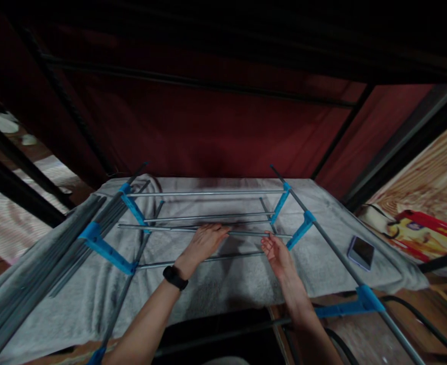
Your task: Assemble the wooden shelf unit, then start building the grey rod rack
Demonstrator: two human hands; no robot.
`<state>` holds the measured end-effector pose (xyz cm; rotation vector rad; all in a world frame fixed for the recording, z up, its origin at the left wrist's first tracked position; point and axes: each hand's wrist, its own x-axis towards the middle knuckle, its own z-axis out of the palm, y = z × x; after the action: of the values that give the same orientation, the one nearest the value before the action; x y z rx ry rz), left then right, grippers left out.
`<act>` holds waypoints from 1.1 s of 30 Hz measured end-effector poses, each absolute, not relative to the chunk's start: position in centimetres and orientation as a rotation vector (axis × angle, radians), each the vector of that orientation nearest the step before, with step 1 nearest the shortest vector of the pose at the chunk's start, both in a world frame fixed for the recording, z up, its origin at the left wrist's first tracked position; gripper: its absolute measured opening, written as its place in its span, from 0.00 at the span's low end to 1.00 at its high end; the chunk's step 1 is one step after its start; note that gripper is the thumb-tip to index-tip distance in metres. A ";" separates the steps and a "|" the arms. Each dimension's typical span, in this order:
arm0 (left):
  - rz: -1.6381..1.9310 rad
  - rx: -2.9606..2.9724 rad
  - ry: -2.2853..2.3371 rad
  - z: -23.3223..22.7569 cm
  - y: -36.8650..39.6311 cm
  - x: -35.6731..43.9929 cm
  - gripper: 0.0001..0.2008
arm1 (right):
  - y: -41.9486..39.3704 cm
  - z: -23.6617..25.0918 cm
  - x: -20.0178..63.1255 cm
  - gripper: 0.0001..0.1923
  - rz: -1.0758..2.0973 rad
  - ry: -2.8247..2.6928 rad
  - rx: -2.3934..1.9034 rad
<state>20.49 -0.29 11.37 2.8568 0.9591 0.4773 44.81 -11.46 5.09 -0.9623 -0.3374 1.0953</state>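
Note:
A loose grey metal tube [249, 233] lies crosswise inside a rack frame of grey tubes and blue plastic connectors. My left hand [208, 241], a black band on its wrist, is closed over the middle of this tube, palm down. Near the tube's right end my right hand [275, 251] is turned partly palm up, its curled fingers and thumb pinching the tube. The tube's right end is close to a blue connector [301, 230]. Its left end reaches past another blue connector [135, 205]. The left fingertips are partly hidden.
A grey blanket [223, 289] covers the work surface. Several loose tubes [52, 253] are piled at the left. A phone [361, 252] lies at the right, beside a red and yellow package [432, 235]. Behind stands a dark red panel [215, 132] with black bars.

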 end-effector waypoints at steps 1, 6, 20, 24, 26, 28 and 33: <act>0.468 2.860 0.978 11.4 0.0 20.3 0.16 | -11.0 5.2 44.7 0.10 1.114 -0.347 -0.960; 0.457 2.880 1.014 11.7 1.1 20.3 0.16 | -8.5 6.0 45.3 0.11 1.104 -0.358 -0.976; 0.464 2.844 1.202 11.0 4.5 22.5 0.18 | -4.3 5.9 51.5 0.17 0.524 -0.370 -1.324; 0.476 2.829 1.232 10.8 5.2 23.1 0.18 | -2.7 5.4 53.3 0.24 0.381 -0.365 -1.401; 0.482 2.821 1.241 10.7 5.4 23.4 0.18 | -2.0 5.3 53.8 0.27 0.352 -0.404 -1.439; 0.491 2.819 1.240 10.7 5.5 23.7 0.18 | -1.2 5.1 54.2 0.30 0.336 -0.474 -1.485; 0.476 2.828 1.210 10.8 5.6 24.1 0.18 | 0.2 4.2 55.1 0.34 0.269 -0.660 -1.490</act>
<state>24.08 5.61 10.75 2.8283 1.2102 0.4760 55.06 0.16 4.21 -1.4896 -0.6602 0.2691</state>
